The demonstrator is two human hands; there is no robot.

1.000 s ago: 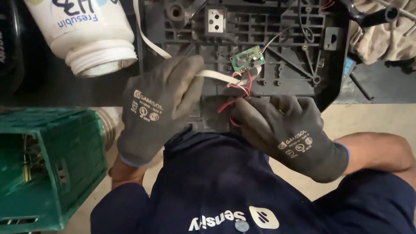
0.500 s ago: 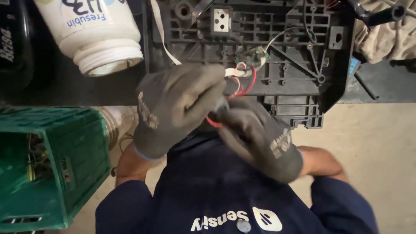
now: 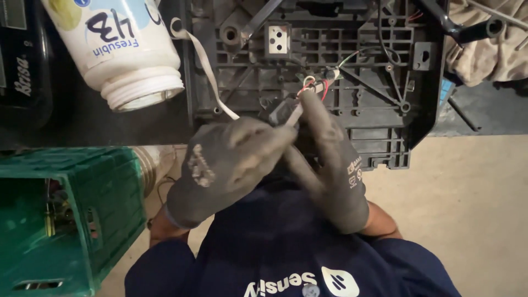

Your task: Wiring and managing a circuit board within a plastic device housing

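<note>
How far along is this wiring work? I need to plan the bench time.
Looks done: the black plastic chassis lies open, ribbed inside up, and a flat ribbon cable hangs loose. In hand: the left hand and right hand, gloved, pinch the red and white wires. Left: those wires stay loose; whether they get joined cannot be told.
</note>
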